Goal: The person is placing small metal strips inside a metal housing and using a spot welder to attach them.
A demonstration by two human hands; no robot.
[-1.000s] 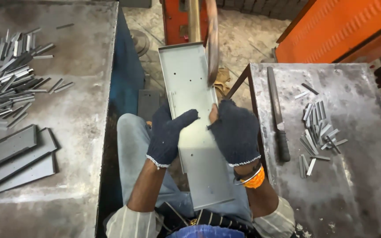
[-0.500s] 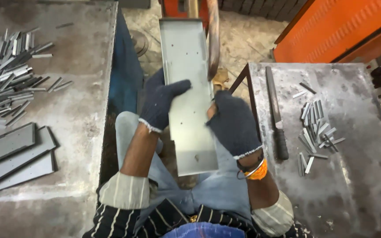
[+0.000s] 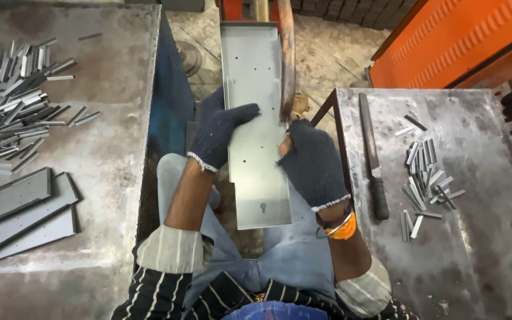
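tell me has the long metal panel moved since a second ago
Yes. The metal panel, held by the left hand and right hand, has slid forward, away from the body, past the right table's near corner.

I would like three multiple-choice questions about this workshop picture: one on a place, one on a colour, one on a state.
1. Where does the long file with the black handle lie?
A. on the right table
B. on the left table
C. on the floor

2. What colour are the gloves on the left hand and right hand?
A. white
B. dark blue
C. orange

3. How is the grey sheet-metal panel kept?
A. lying flat on a table
B. leaning alone on a wall
C. held by both hands above the lap

Answers:
1 A, it rests near the left edge of the right table.
2 B, both knitted gloves are dark blue.
3 C, one hand grips each long side.
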